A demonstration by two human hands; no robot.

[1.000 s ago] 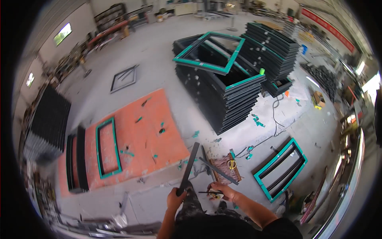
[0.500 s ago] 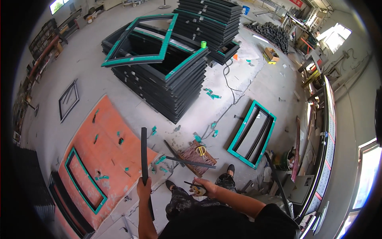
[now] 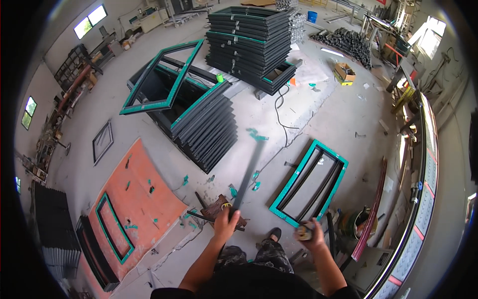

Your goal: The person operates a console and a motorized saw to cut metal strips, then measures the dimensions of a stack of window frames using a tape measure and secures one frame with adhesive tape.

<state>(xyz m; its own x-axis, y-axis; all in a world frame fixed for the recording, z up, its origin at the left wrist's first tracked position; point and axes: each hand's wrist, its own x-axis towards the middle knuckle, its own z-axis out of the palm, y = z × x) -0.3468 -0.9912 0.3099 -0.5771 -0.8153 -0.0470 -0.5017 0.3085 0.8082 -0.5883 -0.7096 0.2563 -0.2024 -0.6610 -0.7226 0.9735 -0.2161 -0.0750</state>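
Left grip [image 3: 226,226] clasping a straight grey strip [image 3: 248,174], the right grip [image 3: 316,238] had carried its clutched, roundish object [image 3: 304,230] nearer the green-and-black rectangular frame [image 3: 295,177].

Nothing here is legible from where I stand. A sliver of red banner [image 3: 381,2] shows at the far end, too cut off to read. The long panel [image 3: 424,239] along the right wall bears rows of small repeated marks, indistinct. A small dark patch [image 3: 383,258] sits toward the right edge of the grey cabinet [image 3: 366,267], its print too tiny. Light patches [image 3: 233,54] dot the stack of black frames [image 3: 249,45]; whether they're labels, I can't tell.
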